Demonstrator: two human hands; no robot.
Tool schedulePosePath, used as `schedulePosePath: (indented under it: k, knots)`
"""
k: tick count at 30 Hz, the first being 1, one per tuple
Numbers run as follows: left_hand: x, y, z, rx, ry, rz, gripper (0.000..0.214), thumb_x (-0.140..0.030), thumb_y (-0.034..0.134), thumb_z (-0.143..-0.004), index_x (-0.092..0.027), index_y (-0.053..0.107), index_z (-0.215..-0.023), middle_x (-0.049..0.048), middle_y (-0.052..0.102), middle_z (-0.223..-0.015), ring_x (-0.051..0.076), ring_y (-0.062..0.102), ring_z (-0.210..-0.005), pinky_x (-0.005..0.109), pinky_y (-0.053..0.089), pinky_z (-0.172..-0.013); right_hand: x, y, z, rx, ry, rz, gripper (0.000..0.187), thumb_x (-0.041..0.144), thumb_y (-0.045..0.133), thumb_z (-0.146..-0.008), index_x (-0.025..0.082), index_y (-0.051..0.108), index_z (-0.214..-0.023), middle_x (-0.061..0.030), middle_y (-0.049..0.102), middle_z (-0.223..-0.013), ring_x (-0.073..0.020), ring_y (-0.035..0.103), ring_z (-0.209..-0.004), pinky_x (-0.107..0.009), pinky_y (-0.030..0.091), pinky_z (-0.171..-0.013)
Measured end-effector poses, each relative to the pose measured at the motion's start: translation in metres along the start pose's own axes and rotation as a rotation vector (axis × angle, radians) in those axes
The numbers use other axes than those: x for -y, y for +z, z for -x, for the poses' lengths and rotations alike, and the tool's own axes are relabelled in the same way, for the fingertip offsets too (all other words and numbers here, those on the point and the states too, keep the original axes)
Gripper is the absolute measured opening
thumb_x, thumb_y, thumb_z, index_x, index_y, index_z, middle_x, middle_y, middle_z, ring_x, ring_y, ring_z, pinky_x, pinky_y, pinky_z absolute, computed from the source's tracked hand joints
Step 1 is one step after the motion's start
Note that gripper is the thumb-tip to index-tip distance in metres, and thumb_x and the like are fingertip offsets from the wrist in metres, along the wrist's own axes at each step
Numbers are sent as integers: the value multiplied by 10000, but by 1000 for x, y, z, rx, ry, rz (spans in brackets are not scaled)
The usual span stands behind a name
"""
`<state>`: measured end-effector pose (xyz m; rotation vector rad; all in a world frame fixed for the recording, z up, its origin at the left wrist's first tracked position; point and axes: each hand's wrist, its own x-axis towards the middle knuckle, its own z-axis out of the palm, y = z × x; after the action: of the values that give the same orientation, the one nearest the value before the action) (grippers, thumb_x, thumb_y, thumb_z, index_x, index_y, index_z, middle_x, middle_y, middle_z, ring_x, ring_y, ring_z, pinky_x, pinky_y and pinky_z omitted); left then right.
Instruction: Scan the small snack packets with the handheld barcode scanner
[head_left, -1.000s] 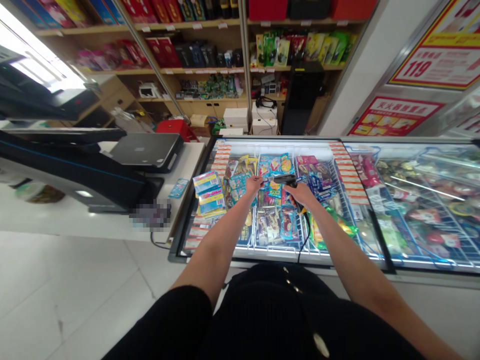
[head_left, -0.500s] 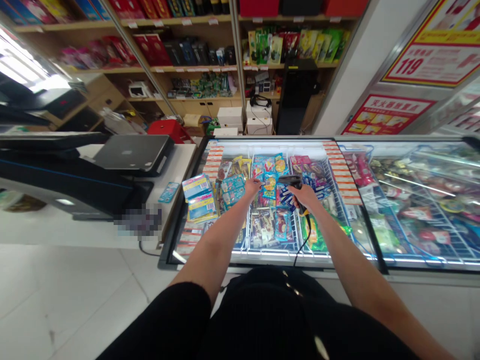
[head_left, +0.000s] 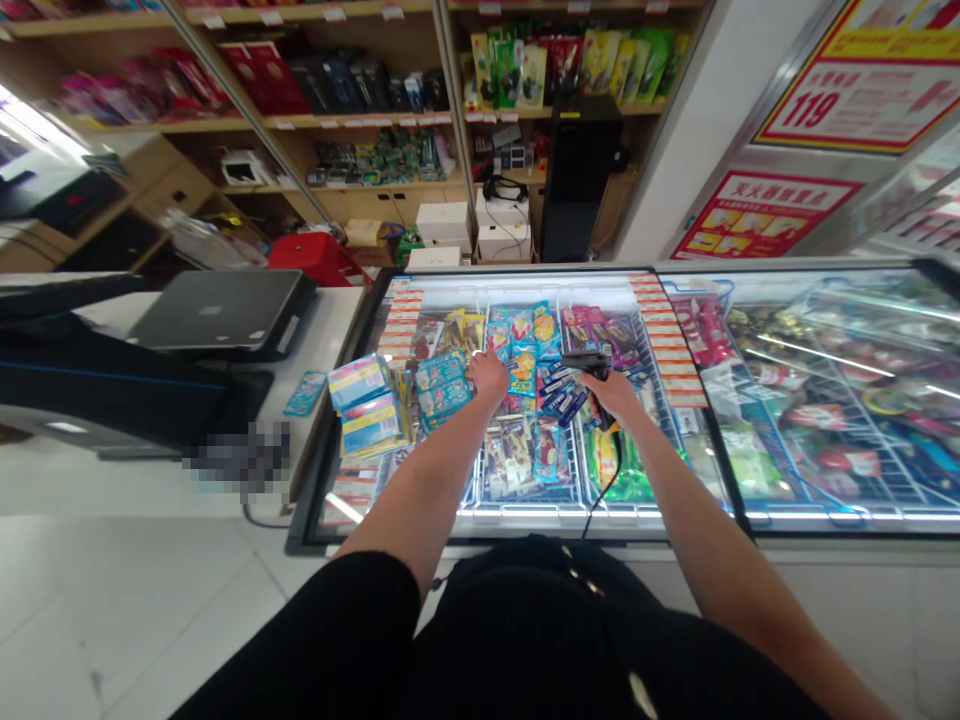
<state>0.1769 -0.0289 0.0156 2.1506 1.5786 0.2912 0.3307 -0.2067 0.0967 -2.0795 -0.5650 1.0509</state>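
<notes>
My right hand (head_left: 615, 394) is closed round the grip of a black corded barcode scanner (head_left: 587, 364), whose head points left over the glass lid of a chest freezer (head_left: 525, 520). My left hand (head_left: 489, 373) hovers over the lid with fingers curled, close to a blue snack packet (head_left: 523, 372); whether it holds the packet I cannot make out. A pile of blue and yellow packets (head_left: 367, 405) lies on the lid's left end, beside my left forearm. The scanner's black cable (head_left: 604, 480) hangs down toward my body.
A closed grey laptop (head_left: 217, 310) and a black till unit (head_left: 112, 385) sit on the white counter at left. A second glass-topped freezer (head_left: 840, 400) adjoins on the right. Shelves of boxed goods (head_left: 360, 90) line the back wall. White floor tiles (head_left: 112, 600) lie lower left.
The view has swung right and down, so everything sits further left in frame. My left hand has drawn away from the scanner's head toward the left, while the right keeps its hold.
</notes>
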Motion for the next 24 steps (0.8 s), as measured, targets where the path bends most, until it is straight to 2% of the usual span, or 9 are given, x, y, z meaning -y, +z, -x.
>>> schedulePosePath:
  k: [3, 6, 10, 14, 20, 24]
  knots:
    - [-19, 12, 0, -37, 163, -99, 306, -167, 435, -851, -156, 570, -1125, 156, 525, -1188, 269, 410, -1191, 386, 291, -986, -6, -5, -6, -12, 1, -18, 241, 363, 583, -802, 184, 494, -667, -2, 544, -464, -137, 516, -358, -235, 426, -363]
    - [-42, 30, -2, 87, 298, -79, 260, -213, 455, -864, -158, 598, -1073, 133, 536, -1147, 245, 446, -1133, 351, 315, -969, -10, -10, -10, -28, 16, -47, 229, 374, 589, -800, 189, 493, -705, 7, 538, -472, -137, 515, -363, -237, 425, -363]
    - [-66, 52, -2, 198, 343, -22, 273, -291, 557, -824, -134, 614, -1040, 159, 538, -1129, 280, 459, -1122, 361, 325, -963, -12, -16, -10, -41, 49, -78, 233, 380, 605, -794, 193, 489, -719, 17, 521, -466, -126, 501, -364, -227, 419, -369]
    - [-75, 63, 1, 291, 279, 8, 232, -306, 625, -771, -123, 646, -912, 175, 581, -1043, 297, 516, -1062, 351, 366, -915, -15, -20, -9, -53, 54, -98, 222, 367, 608, -792, 191, 491, -725, 15, 526, -470, -127, 497, -359, -232, 421, -369]
    - [-68, 69, 1, 263, 110, 267, 249, -191, 773, -571, -165, 620, -765, 78, 650, -822, 256, 594, -918, 285, 416, -800, -14, -20, -8, -53, 34, -75, 236, 379, 603, -793, 189, 495, -704, 4, 540, -481, -131, 507, -363, -235, 425, -366]
    - [-61, 61, 1, 248, 51, 327, 188, -126, 753, -555, -176, 599, -651, 40, 638, -687, 231, 611, -852, 260, 425, -763, -9, -16, -5, -45, 16, -75, 246, 367, 586, -805, 189, 484, -670, 1, 532, -473, -128, 499, -347, -235, 420, -355]
